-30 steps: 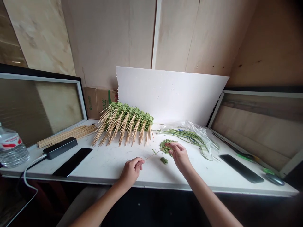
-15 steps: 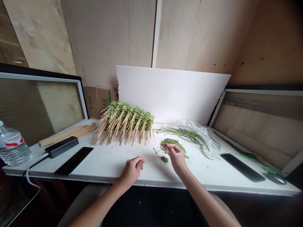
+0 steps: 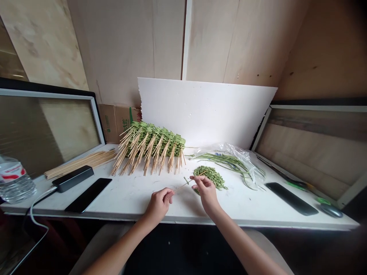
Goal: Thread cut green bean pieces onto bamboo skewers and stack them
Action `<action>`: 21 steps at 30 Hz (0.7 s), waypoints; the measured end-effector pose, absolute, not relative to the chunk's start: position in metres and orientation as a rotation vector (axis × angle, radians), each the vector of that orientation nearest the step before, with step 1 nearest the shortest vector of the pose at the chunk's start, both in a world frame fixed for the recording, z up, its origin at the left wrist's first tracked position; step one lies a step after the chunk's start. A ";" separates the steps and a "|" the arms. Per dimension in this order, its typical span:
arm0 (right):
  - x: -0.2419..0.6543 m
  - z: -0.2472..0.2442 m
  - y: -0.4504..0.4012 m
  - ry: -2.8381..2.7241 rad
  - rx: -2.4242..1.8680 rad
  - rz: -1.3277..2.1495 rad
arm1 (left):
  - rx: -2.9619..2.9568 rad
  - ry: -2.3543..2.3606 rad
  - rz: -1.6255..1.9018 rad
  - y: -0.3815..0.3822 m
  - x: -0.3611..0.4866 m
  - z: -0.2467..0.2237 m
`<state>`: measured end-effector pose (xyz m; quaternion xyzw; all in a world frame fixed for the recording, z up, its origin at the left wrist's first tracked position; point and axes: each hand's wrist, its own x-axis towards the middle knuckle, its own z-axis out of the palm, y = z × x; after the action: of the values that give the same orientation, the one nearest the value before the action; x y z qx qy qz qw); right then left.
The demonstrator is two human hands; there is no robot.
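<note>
My left hand (image 3: 159, 204) is closed around the lower end of a thin bamboo skewer (image 3: 180, 187), which points up and to the right. One short cut piece of green stem (image 3: 186, 180), looking like garlic scape, sits crosswise near the skewer's far end. My right hand (image 3: 205, 191) is closed in a pinch at that tip; what lies between its fingertips is too small to make out. Just behind it is a heaped pile of cut green stem pieces (image 3: 213, 178). Further left, many filled skewers (image 3: 157, 139) are stacked, their bare ends toward me.
Loose bamboo skewers (image 3: 83, 163) lie at left, by a black box (image 3: 75, 178), a phone (image 3: 88, 194) and a water bottle (image 3: 15, 179). Long green stems (image 3: 226, 162) lie by a plastic bag (image 3: 243, 156). A dark flat object (image 3: 291, 198) and a mouse (image 3: 331, 210) are at right.
My right hand has moved left and slightly down to the skewer's tip, now covering most of the small green bundle in front of the pile. My left hand keeps its hold.
</note>
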<state>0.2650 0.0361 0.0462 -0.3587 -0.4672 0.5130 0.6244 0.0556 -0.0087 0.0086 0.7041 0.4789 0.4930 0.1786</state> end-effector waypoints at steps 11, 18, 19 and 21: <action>0.255 0.040 0.031 -1.238 -0.823 1.165 | 1.965 1.337 1.393 -0.009 0.057 0.012; 0.311 0.072 0.057 -1.616 -1.062 0.867 | 1.890 1.394 1.455 -0.008 0.057 0.012; 0.320 0.074 0.061 -1.755 -1.130 0.785 | 1.896 1.399 1.453 -0.008 0.057 0.012; 0.335 0.074 0.067 -2.009 -1.240 0.636 | 1.909 1.406 1.451 -0.008 0.056 0.012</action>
<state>0.3351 0.0668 0.0741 -0.4768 -0.7723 0.2446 0.3411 0.0565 -0.0081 0.0124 0.6756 0.4974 0.5136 0.1801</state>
